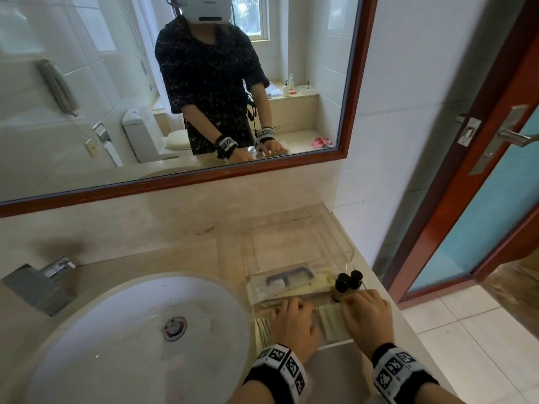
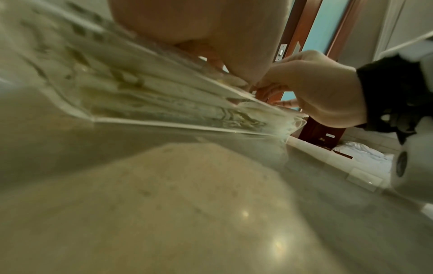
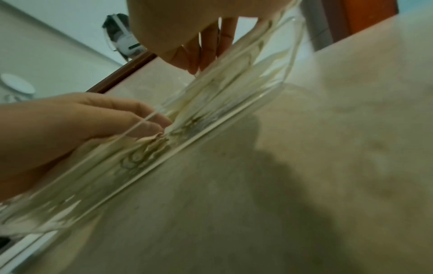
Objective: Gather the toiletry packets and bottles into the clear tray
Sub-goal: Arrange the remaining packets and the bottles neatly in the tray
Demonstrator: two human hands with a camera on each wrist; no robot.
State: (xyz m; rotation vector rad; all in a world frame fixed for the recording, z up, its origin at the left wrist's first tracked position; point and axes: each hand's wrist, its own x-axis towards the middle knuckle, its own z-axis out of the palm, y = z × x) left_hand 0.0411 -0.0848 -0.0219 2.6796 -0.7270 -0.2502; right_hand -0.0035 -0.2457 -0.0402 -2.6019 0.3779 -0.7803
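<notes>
The clear tray [image 1: 344,237] sits on the counter to the right of the sink. Two small bottles [image 1: 348,282] with black caps stand inside it, beside a clear packet holding a dark comb [image 1: 288,278]. Cream toiletry packets [image 1: 329,319] stand on edge in the tray's near part, seen close up through the wall in both wrist views [image 2: 164,92] [image 3: 187,115]. My left hand [image 1: 291,316] reaches over the near wall, fingers curled on the packets' left end [image 3: 140,122]. My right hand [image 1: 364,310] pinches their right end [image 2: 269,89], just in front of the bottles.
A white oval sink [image 1: 131,330] with a chrome faucet [image 1: 38,284] lies left of the tray. A wood-framed mirror [image 1: 175,83] hangs behind the counter. The counter's right edge drops off near a wooden door [image 1: 495,185]. Bare beige counter [image 1: 344,374] lies under my wrists.
</notes>
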